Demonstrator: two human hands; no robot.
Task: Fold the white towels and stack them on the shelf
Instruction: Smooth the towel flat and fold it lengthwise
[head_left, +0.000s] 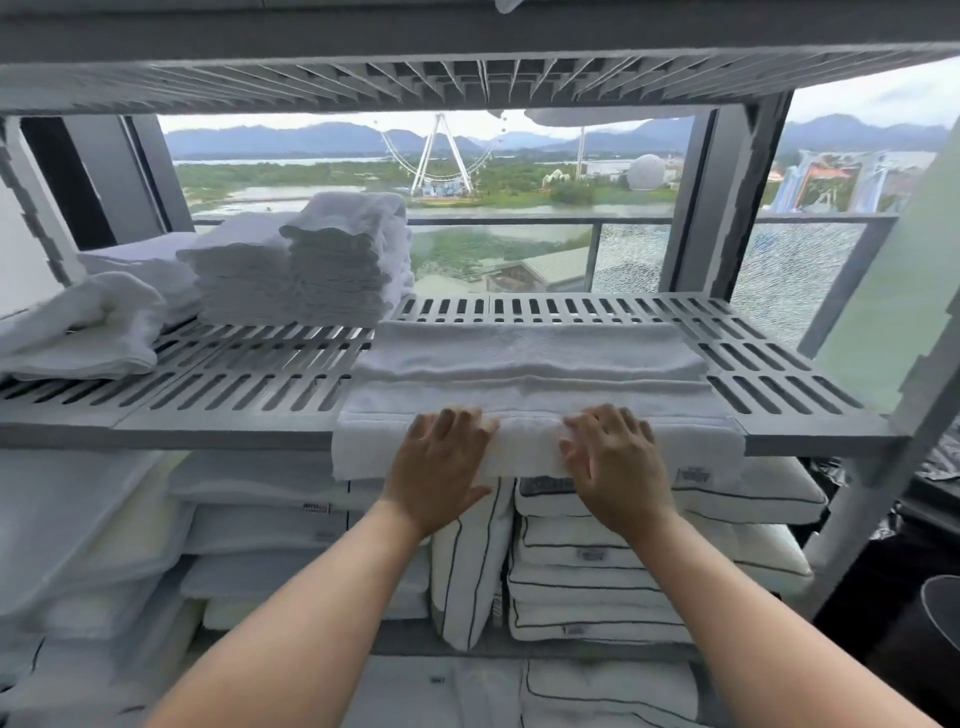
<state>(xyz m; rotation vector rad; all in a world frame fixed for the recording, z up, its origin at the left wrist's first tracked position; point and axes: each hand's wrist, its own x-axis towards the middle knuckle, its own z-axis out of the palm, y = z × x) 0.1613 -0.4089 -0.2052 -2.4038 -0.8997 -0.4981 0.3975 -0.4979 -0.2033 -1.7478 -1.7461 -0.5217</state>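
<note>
A white towel lies lengthwise on the grey slatted shelf, folded into a long band, its near edge hanging over the shelf's front lip. My left hand and my right hand rest flat on that hanging edge, fingers spread, side by side near the towel's middle. At the shelf's back left stands a tall stack of folded white towels. A loosely folded white towel sits at the far left.
The shelf's right part is bare slats. Below it, piled white pillows with dark piping fill the lower shelf. Another slatted shelf runs overhead. Grey uprights stand at right. Behind is a window.
</note>
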